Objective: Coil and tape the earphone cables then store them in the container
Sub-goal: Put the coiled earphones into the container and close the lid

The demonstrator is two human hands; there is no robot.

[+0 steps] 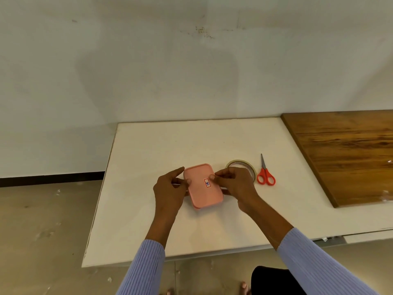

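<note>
One pink container [203, 186], lid on, small label on top, flat on white table [148, 209]. Left hand [169, 192] gripping its left edge, thumb on lid; right hand [236, 186] pinching right edge, fingers curled. Just right: tape roll [244, 165], partly hidden; beside that, red scissors [265, 175]. Farther right, wooden board [348, 154].

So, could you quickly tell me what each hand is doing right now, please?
Left hand: fingers curled on the left edge of the pink container, holding it.
Right hand: fingers pinching the container's right edge.
</note>
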